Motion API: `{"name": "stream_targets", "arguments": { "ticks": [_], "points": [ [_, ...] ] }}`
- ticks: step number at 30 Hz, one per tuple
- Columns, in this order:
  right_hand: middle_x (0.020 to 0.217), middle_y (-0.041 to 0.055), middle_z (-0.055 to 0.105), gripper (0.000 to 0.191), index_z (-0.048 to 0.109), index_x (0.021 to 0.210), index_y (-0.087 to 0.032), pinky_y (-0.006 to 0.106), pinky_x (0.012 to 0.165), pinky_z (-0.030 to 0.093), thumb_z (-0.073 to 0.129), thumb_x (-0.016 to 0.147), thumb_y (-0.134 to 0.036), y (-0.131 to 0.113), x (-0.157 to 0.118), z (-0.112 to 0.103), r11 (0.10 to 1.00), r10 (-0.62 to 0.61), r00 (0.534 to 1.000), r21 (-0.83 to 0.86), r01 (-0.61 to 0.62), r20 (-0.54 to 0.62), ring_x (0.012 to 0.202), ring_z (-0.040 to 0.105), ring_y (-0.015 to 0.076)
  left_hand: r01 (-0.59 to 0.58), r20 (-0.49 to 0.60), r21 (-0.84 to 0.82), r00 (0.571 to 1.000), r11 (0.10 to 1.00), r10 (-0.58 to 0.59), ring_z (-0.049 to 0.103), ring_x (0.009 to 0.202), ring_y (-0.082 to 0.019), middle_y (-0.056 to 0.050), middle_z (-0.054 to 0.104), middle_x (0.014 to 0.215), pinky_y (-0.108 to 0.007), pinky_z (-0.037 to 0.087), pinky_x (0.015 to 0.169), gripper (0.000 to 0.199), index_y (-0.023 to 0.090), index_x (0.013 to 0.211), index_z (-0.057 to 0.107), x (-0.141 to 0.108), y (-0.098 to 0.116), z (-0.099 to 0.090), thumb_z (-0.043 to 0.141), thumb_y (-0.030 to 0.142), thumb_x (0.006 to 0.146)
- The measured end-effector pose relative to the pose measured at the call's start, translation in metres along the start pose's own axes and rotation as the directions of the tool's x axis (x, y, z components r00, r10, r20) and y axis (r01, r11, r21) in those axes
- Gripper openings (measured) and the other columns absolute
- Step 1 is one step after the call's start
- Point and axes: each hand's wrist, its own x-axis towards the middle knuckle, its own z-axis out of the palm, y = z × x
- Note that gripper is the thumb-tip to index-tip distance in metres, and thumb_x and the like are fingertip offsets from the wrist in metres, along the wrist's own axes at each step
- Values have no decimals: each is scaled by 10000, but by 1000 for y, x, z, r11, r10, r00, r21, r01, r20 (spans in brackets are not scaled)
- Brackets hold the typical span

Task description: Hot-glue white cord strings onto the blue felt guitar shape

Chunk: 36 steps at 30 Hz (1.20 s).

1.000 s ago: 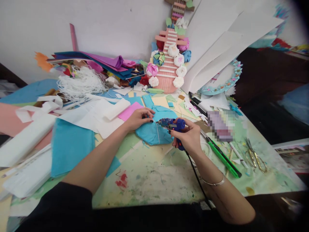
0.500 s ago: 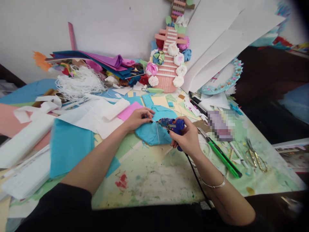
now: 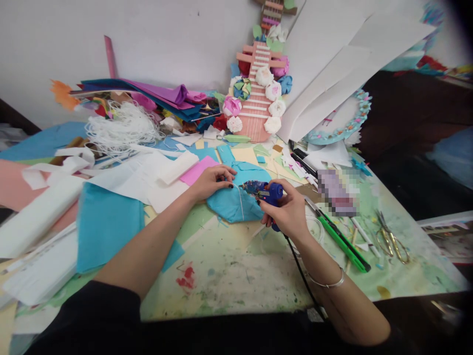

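Observation:
My right hand is wrapped round a blue glue gun, its nozzle pointing left, close to a white string. The string lies across a blue paper-covered piece with a rounded body and a narrow strip at its far end. My left hand rests on this piece, thumb and fingertips pinched at the string's upper end beside the nozzle. Whether the nozzle touches the string I cannot tell. A black cord runs from the glue gun's handle toward the table's front edge.
On the right lie a green utility knife and gold-handled scissors. Left are folded blue paper, white paper rolls and tangled white string. A pink paper guitar with flowers leans at the back wall.
Almost nothing differs. Both hands keep their places, with the glue gun's tip still close to the string.

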Motion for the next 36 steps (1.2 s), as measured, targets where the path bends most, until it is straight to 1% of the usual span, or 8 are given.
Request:
{"name": "stream_targets", "arguments": {
  "ticks": [7, 11, 15, 23, 30, 36],
  "points": [
    [456, -61, 593, 346, 602, 970, -185, 241, 282, 475, 708, 642, -201, 0, -1, 4, 998, 33, 999, 60, -32, -22, 313, 579, 172, -2, -2, 21, 1000, 1000, 2, 618, 927, -198, -98, 642, 1085, -364, 484, 841, 113, 156, 695, 637, 0, 0, 0, 684, 255, 722],
    [460, -58, 594, 357, 624, 970, -175, 242, 279, 472, 720, 627, -208, 1, -1, 4, 998, 49, 998, 50, -48, -35, 310, 572, 166, 4, -7, 27, 1000, 1000, -4, 617, 926, -198, -98, 647, 1079, -361, 483, 836, 118, 157, 694, 637, 0, 1, 0, 689, 260, 719],
    [464, -56, 593, 372, 627, 972, -165, 234, 277, 463, 723, 617, -219, 0, 0, 4, 997, 69, 997, 41, -67, -44, 309, 569, 161, -3, -12, 36, 1000, 999, 3, 614, 933, -199, -98, 652, 1076, -359, 481, 834, 139, 158, 708, 627, 0, -2, 0, 682, 283, 734],
    [470, -61, 598, 349, 618, 969, -167, 232, 280, 456, 679, 626, -188, 0, 5, 5, 998, 45, 998, 34, -44, -40, 304, 563, 158, -12, -18, 100, 1000, 995, 14, 609, 963, -210, -99, 653, 1059, -353, 465, 835, 165, 161, 733, 605, 1, -1, 1, 665, 312, 758],
    [464, -61, 598, 365, 609, 980, -179, 235, 275, 453, 697, 628, -211, 2, 10, 6, 998, 53, 998, 48, -51, -33, 285, 540, 150, -29, -1, 99, 1000, 995, 29, 603, 1002, -214, -95, 646, 1072, -365, 458, 864, 93, 169, 777, 605, 1, -2, 0, 615, 262, 783],
    [443, -74, 579, 330, 602, 939, -183, 223, 262, 438, 698, 624, -187, 0, 6, 3, 998, 48, 999, 39, -47, -26, 278, 540, 152, -30, 4, 73, 1000, 997, 30, 603, 1019, -214, -99, 637, 1069, -368, 454, 883, 62, 166, 769, 588, 0, -4, 0, 602, 226, 776]
  ]
}}
